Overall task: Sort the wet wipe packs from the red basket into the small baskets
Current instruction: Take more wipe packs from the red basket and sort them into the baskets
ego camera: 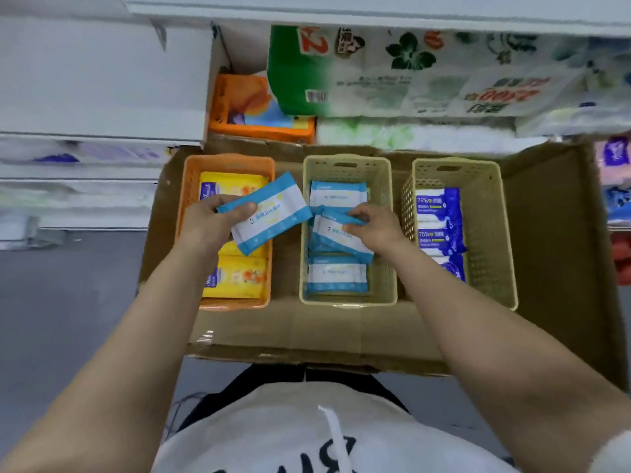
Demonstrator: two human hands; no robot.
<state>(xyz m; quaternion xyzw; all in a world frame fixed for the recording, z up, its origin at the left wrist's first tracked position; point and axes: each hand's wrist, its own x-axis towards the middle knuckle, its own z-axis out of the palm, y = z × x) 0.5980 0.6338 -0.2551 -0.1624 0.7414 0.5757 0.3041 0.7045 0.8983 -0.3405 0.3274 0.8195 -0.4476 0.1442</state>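
A flattened cardboard sheet [341, 332] carries three small baskets: orange basket [191, 213], middle beige basket [389, 233], right beige basket [495, 233]. The left hand [208, 223] grips a light-blue pack [269, 213] above the orange basket, risking a mis-sort among yellow packs [235, 278]. The right hand [375, 227] pinches another blue pack [338, 237], tilted inside the middle basket; released crooked, it could sit askew on the stack.
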